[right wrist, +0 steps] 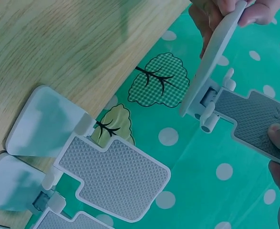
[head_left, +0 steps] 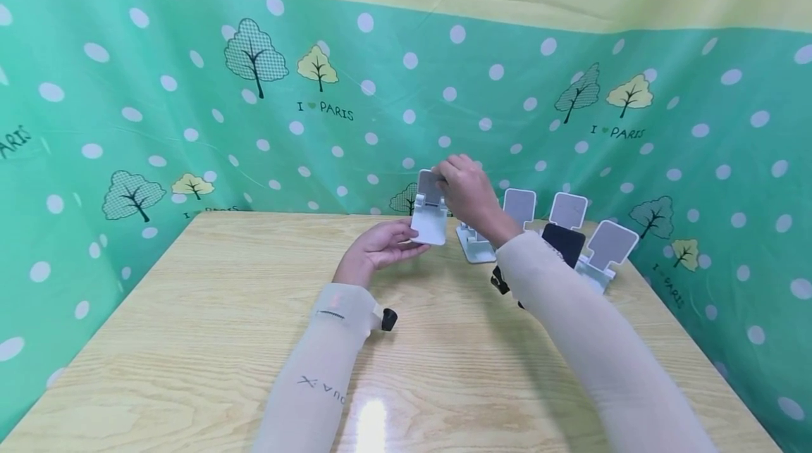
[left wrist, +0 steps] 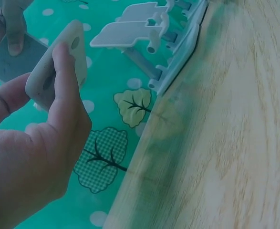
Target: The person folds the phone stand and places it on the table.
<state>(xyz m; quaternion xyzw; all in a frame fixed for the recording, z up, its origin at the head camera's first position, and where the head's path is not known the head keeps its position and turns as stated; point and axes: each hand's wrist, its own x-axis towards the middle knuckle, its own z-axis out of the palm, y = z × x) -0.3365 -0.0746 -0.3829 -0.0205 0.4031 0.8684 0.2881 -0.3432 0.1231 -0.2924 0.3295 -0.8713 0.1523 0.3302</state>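
Both hands hold a white folding phone stand (head_left: 430, 224) in the air above the table's far edge. My left hand (head_left: 380, 245) grips its base between thumb and fingers; the left wrist view shows the base edge-on (left wrist: 78, 55). My right hand (head_left: 466, 189) pinches the upper plate, whose grey textured pad (right wrist: 247, 112) shows in the right wrist view. The plate stands unfolded at an angle to the base, with the hinge (right wrist: 209, 107) between them. Just right of the held stand, another white stand (head_left: 519, 206) rests upright on the table, partly behind my right wrist.
More white stands (head_left: 567, 212) (head_left: 610, 245) stand at the table's right rear, with a black plate (head_left: 564, 243) among them, partly behind my right sleeve. A green dotted curtain (head_left: 355, 157) hangs behind the wooden table (head_left: 254, 312). Black wrist-camera parts (head_left: 389, 319) sit on the sleeves.
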